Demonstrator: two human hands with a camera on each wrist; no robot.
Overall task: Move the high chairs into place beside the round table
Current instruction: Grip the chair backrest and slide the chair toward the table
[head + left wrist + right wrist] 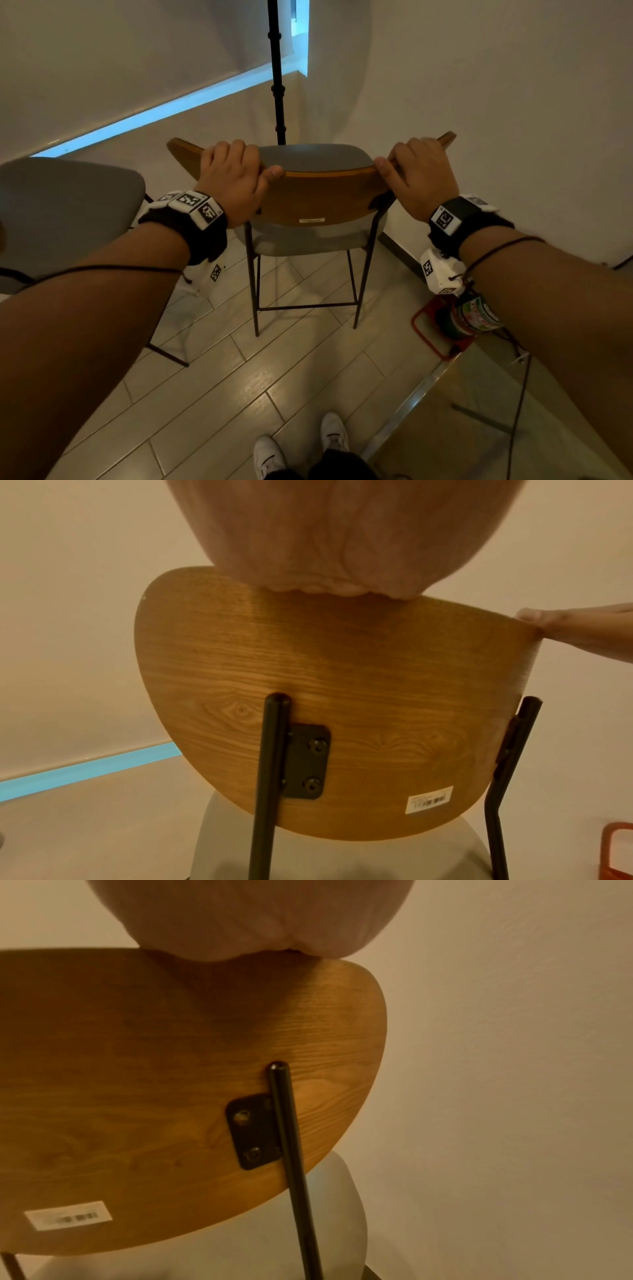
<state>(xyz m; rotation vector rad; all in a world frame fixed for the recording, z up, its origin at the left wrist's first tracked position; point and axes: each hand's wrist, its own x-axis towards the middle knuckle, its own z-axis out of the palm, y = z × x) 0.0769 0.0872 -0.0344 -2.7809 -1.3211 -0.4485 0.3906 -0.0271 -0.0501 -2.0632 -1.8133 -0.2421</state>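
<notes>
A high chair with a curved wooden backrest, a grey seat and thin black legs stands in front of me, facing a wall corner. My left hand grips the top edge of the backrest left of centre, fingers curled over the front and thumb along the rim. My right hand grips the same edge near its right end. The left wrist view shows my left hand on the backrest, with my right hand's fingers at its far edge. In the right wrist view my right hand sits on the backrest.
A second grey chair seat stands close on the left. A black pole rises just behind the held chair. On the floor at right is a red wire basket, with a glass panel edge nearer me. My white shoes stand on the wood floor.
</notes>
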